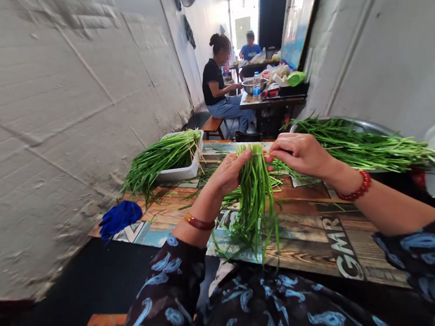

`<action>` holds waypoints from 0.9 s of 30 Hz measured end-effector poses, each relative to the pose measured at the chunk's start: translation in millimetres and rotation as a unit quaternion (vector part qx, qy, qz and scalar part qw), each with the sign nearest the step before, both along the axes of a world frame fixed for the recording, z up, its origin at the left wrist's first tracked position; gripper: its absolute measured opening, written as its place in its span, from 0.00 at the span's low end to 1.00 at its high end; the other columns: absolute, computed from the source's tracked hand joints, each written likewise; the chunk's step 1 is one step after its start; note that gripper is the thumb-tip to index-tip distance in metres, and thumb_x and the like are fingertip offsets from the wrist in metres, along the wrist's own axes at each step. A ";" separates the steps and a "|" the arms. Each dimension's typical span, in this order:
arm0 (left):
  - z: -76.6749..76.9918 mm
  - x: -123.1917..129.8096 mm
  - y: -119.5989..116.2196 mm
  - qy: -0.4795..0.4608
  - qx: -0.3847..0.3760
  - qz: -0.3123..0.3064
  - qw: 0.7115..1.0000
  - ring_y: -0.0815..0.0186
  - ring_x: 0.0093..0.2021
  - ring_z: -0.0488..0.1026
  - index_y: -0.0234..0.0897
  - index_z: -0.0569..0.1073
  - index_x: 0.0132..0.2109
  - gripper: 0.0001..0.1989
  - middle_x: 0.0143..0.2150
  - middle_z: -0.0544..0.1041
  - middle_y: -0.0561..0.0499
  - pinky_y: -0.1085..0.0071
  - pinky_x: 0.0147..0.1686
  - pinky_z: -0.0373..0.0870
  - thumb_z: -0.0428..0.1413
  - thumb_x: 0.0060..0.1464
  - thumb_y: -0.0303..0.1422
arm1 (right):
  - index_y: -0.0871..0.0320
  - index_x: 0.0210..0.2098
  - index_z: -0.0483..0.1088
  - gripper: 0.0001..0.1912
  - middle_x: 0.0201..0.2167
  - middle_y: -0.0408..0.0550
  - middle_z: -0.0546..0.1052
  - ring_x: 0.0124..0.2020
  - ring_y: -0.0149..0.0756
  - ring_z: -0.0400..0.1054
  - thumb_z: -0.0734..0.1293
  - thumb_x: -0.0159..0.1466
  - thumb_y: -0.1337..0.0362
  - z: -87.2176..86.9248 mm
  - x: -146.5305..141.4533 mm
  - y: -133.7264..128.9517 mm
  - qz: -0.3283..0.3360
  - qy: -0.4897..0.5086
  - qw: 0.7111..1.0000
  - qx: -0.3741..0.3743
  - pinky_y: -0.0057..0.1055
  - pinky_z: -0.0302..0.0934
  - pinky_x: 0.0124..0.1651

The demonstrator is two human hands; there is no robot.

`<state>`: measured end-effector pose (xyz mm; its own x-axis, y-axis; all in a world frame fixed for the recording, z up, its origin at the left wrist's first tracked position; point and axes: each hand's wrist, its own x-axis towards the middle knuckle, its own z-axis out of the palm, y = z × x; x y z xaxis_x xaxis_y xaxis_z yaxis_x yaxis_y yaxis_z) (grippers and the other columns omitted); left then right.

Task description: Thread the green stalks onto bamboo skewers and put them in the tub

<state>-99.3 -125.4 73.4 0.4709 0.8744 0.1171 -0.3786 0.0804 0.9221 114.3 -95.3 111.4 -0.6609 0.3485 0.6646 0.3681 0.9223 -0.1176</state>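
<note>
My left hand (230,173) is closed around a bunch of garlic chives (256,195), near the pale cut ends at the top. The green leaves hang down over the near edge of the table. To the right of the bunch, my right hand (299,154) pinches a thin wooden skewer (332,148), which passes behind the fingers. Its tip is at the pale ends, but I cannot tell how deep it goes. Loose chives lie on the table behind the bunch. In a white tray (179,174) at the back left, more chives (161,156) lie with skewers at their cut ends.
A large metal basin (371,125) heaped with chives (378,149) stands at the right. Blue gloves (120,218) lie at the left edge of the wood-patterned table (301,237). Two people sit farther back, beside a table (273,102) with a bowl, bottle and bags.
</note>
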 end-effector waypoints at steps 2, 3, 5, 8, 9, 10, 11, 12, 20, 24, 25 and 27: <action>0.7 0.2 -1.9 -0.002 0.005 0.003 1.000 0.50 0.46 0.80 0.30 0.77 0.51 0.26 0.46 0.81 0.37 0.60 0.45 0.78 0.61 0.54 0.47 | 0.59 0.30 0.74 0.11 0.26 0.45 0.73 0.28 0.33 0.67 0.63 0.68 0.68 0.5 1.2 -0.9 0.004 0.011 1.000 0.001 0.30 0.59 0.34; 1.3 0.3 -3.1 -0.004 0.010 0.004 1.000 0.50 0.46 0.80 0.30 0.77 0.51 0.26 0.46 0.81 0.37 0.60 0.45 0.78 0.61 0.54 0.47 | 0.59 0.30 0.74 0.11 0.26 0.45 0.73 0.28 0.33 0.67 0.63 0.68 0.68 0.5 2.0 -1.3 0.003 0.018 1.000 0.002 0.30 0.59 0.34; 2.8 0.6 -5.3 -0.005 0.020 0.009 1.000 0.51 0.47 0.80 0.30 0.77 0.51 0.26 0.45 0.82 0.38 0.61 0.45 0.77 0.61 0.54 0.47 | 0.59 0.30 0.73 0.10 0.26 0.45 0.73 0.28 0.33 0.67 0.63 0.68 0.67 -0.3 3.4 -1.3 -0.001 0.032 0.999 0.006 0.30 0.58 0.34; 5.8 1.3 -7.5 0.006 0.031 0.022 0.999 0.52 0.47 0.80 0.31 0.77 0.52 0.25 0.43 0.82 0.40 0.61 0.46 0.77 0.59 0.55 0.47 | 0.59 0.30 0.73 0.11 0.26 0.45 0.73 0.28 0.33 0.67 0.63 0.68 0.67 -2.0 4.6 0.2 -0.009 0.043 0.999 0.004 0.30 0.58 0.34; 6.8 1.5 -8.0 0.013 0.033 0.025 0.999 0.53 0.47 0.80 0.31 0.77 0.52 0.25 0.43 0.82 0.41 0.61 0.46 0.77 0.58 0.56 0.46 | 0.59 0.30 0.73 0.11 0.26 0.45 0.73 0.28 0.33 0.66 0.63 0.68 0.66 -2.4 4.8 0.7 -0.011 0.043 0.999 0.003 0.30 0.58 0.34; 7.7 1.6 -8.2 0.020 0.032 0.027 0.999 0.52 0.47 0.79 0.31 0.77 0.52 0.25 0.43 0.82 0.41 0.61 0.46 0.77 0.58 0.57 0.46 | 0.59 0.30 0.73 0.11 0.26 0.45 0.73 0.28 0.33 0.66 0.62 0.68 0.66 -2.5 4.9 1.1 -0.012 0.040 0.999 0.003 0.31 0.58 0.34; 8.3 1.7 -8.3 0.028 0.030 0.029 0.999 0.52 0.47 0.79 0.31 0.78 0.52 0.25 0.43 0.82 0.41 0.61 0.47 0.77 0.57 0.57 0.47 | 0.59 0.30 0.72 0.12 0.26 0.45 0.72 0.28 0.33 0.66 0.62 0.68 0.66 -2.5 5.0 1.2 -0.013 0.037 0.999 0.004 0.31 0.58 0.34; 8.6 1.6 -8.2 0.035 0.028 0.032 0.998 0.52 0.47 0.79 0.31 0.78 0.52 0.25 0.43 0.82 0.41 0.61 0.47 0.77 0.57 0.57 0.47 | 0.59 0.30 0.72 0.12 0.25 0.46 0.72 0.28 0.33 0.66 0.62 0.68 0.66 -2.2 5.1 1.1 -0.014 0.035 0.999 0.007 0.31 0.58 0.34; 5.6 2.6 -7.0 0.033 0.024 0.031 0.999 0.52 0.45 0.80 0.30 0.77 0.50 0.24 0.44 0.82 0.38 0.58 0.46 0.77 0.58 0.56 0.47 | 0.59 0.28 0.72 0.13 0.26 0.46 0.73 0.28 0.33 0.65 0.62 0.68 0.66 -5.7 4.2 -1.5 -0.018 0.048 0.999 -0.001 0.30 0.58 0.34; 8.5 5.1 -8.7 0.044 0.018 0.028 0.998 0.52 0.44 0.80 0.30 0.77 0.51 0.26 0.43 0.82 0.38 0.58 0.46 0.77 0.59 0.55 0.48 | 0.60 0.28 0.73 0.13 0.25 0.46 0.73 0.28 0.33 0.66 0.62 0.68 0.66 -6.8 5.0 -0.6 -0.008 0.044 0.999 0.002 0.30 0.58 0.34; 9.0 5.5 -8.7 0.042 0.021 0.027 0.999 0.52 0.44 0.80 0.30 0.76 0.51 0.26 0.43 0.82 0.38 0.58 0.46 0.77 0.60 0.54 0.48 | 0.60 0.28 0.73 0.13 0.25 0.46 0.74 0.28 0.33 0.67 0.62 0.68 0.66 -5.1 5.7 -0.4 -0.007 0.044 0.999 -0.003 0.30 0.58 0.34; 7.8 5.6 -8.1 0.038 0.031 0.026 0.998 0.54 0.43 0.80 0.31 0.76 0.51 0.26 0.43 0.82 0.39 0.60 0.44 0.77 0.63 0.51 0.47 | 0.60 0.28 0.74 0.12 0.26 0.47 0.75 0.29 0.33 0.68 0.63 0.67 0.66 0.8 7.7 0.2 -0.012 0.050 0.999 -0.018 0.30 0.59 0.35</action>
<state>-93.6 -133.5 81.2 0.4343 0.8903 0.1373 -0.3096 0.0044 0.9509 122.0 -95.2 112.3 -0.5827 0.3886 0.7138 0.3750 0.9077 -0.1880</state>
